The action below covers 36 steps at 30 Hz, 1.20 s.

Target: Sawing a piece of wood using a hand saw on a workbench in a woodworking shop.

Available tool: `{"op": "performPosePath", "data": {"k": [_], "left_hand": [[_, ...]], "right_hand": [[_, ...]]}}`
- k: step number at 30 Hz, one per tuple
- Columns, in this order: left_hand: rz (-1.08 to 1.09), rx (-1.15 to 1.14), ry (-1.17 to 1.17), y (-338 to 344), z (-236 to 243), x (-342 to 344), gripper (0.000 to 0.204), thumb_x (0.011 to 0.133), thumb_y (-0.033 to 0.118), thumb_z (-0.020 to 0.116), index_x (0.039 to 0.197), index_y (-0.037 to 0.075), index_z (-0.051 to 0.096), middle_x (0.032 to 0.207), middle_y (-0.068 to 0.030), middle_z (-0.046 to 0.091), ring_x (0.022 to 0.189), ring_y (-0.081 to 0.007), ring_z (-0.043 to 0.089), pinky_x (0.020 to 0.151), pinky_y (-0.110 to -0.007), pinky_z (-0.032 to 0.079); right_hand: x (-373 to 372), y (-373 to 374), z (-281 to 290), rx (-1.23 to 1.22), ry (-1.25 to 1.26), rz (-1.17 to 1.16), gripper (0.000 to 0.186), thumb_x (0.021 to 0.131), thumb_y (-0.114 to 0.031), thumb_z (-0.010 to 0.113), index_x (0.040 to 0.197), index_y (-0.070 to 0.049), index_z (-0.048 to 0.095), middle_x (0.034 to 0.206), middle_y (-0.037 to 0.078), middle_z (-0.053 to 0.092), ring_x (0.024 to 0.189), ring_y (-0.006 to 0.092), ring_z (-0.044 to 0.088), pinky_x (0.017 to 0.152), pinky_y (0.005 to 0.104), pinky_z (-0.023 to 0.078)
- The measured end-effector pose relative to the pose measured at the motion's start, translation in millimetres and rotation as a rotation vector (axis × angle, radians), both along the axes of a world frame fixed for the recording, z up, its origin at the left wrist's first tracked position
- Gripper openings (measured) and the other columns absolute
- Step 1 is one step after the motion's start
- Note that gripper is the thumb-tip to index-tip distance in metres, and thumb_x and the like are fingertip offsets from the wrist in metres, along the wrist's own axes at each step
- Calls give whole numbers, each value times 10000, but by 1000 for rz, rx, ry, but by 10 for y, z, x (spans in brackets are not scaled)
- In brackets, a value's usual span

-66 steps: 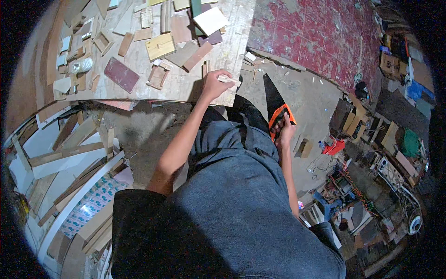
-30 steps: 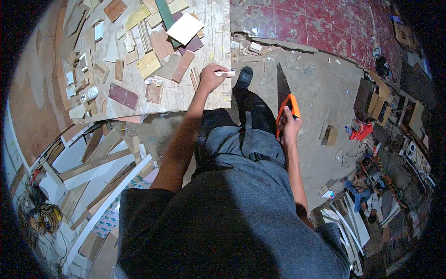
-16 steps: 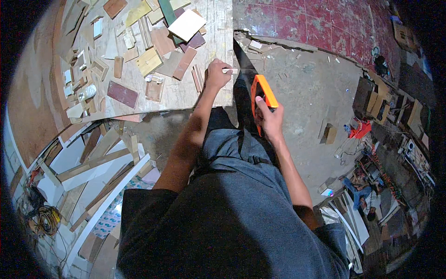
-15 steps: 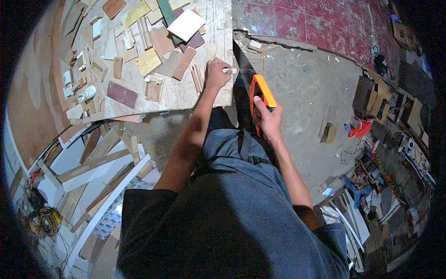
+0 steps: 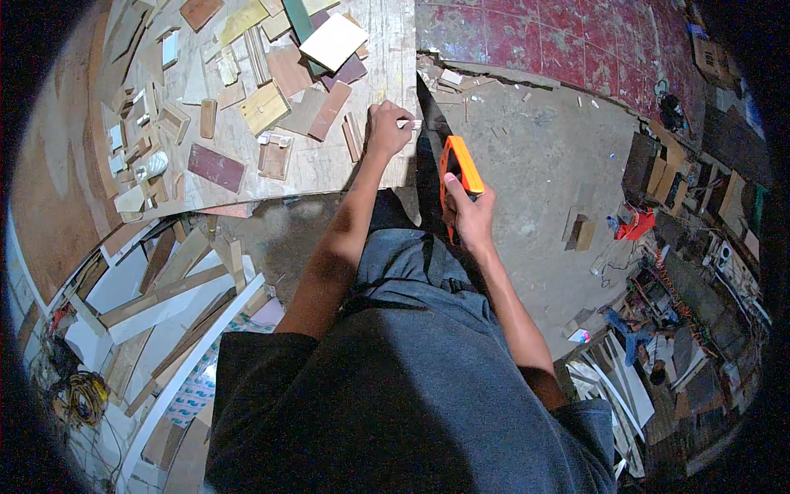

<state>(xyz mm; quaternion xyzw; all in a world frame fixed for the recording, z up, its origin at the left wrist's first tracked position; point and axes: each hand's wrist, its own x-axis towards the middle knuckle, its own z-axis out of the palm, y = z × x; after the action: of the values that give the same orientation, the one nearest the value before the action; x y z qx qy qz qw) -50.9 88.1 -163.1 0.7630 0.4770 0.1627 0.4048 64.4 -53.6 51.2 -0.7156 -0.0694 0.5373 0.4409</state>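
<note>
Right hand (image 5: pixel 472 216) has brought the saw (image 5: pixel 466 163) in beside the table (image 5: pixel 395 66) since a second ago, fingers wrapped round it; left hand (image 5: pixel 388 132), nearly closed, pinches a small wood stick (image 5: pixel 411 124).

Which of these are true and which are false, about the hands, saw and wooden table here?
1. The right hand grips a saw with an orange handle. True.
2. The left hand is empty. False: it holds a small pale wood piece.
3. That piece is near the right edge of the table. True.
4. The red tiled floor shows left of the table. False: it shows to the right.
</note>
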Motion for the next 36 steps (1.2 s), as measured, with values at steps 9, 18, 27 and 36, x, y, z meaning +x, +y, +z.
{"op": "performPosePath", "data": {"k": [9, 18, 27, 36], "left_hand": [[78, 75, -3, -89, -41, 27, 125, 721, 141, 814, 838, 133, 772, 920, -69, 630, 989, -278, 550, 927, -406, 388], [230, 73, 110, -217, 91, 133, 179, 681, 184, 858, 825, 141, 759, 925, -59, 637, 987, -271, 549, 923, -399, 364], [362, 78, 132, -221, 7, 92, 275, 626, 230, 904, 793, 102, 726, 868, -103, 623, 941, -279, 565, 882, -423, 358], [374, -7, 127, -204, 92, 100, 227, 637, 158, 895, 782, 96, 732, 902, -117, 584, 976, -329, 524, 912, -429, 402]], "right_hand": [[16, -15, 8, 16, -18, -18, 238, 963, -197, 687, 799, -65, 577, 637, -58, 519, 511, 47, 455, 459, 260, 345], [25, 12, 56, 11, 3, -49, 235, 959, -188, 692, 798, -56, 582, 634, -52, 516, 515, 53, 451, 455, 264, 343], [-22, 41, 1, 10, 55, -17, 240, 959, -208, 683, 823, -29, 600, 679, -38, 530, 565, 61, 457, 508, 272, 370], [-106, 73, 5, 39, -34, 61, 225, 945, -193, 686, 821, -22, 607, 660, -37, 530, 565, 62, 458, 513, 273, 367]]}}
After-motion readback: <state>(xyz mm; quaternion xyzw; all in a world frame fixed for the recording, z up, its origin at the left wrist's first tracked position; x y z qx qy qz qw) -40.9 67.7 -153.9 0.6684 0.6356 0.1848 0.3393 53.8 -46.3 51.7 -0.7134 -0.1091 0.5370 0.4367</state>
